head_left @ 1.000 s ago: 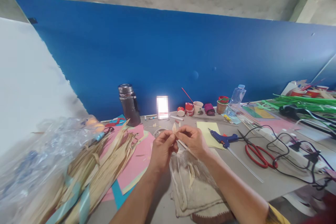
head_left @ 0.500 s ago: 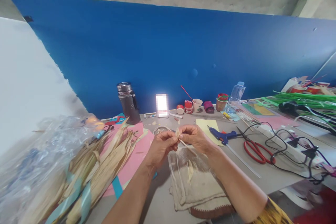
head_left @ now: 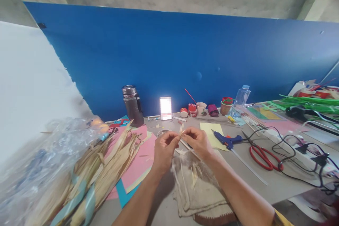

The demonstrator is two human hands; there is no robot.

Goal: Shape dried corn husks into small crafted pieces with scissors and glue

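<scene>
My left hand (head_left: pixel 164 148) and my right hand (head_left: pixel 197 142) meet over the table, fingertips pinched together on a small pale piece of dried husk (head_left: pixel 181 130). A thin stick (head_left: pixel 189 147) runs down from the pinch past my right hand. Under my wrists lies a folded beige cloth (head_left: pixel 197 187) with husk scraps on it. A heap of long dried husks (head_left: pixel 106 169) lies to the left on pink paper (head_left: pixel 141 162).
A blue glue gun (head_left: pixel 225 139), red scissors (head_left: pixel 261 155) and black cables (head_left: pixel 302 152) lie to the right. A dark flask (head_left: pixel 131 105), small cups, a water bottle (head_left: pixel 239 99) stand along the blue board. A clear plastic bag (head_left: pixel 37 162) fills the left; green sticks (head_left: pixel 309 103) far right.
Both hands stay pinched on the husk piece, working it slightly lower; the small piece looks shorter above the fingers. The view has shifted a little.
</scene>
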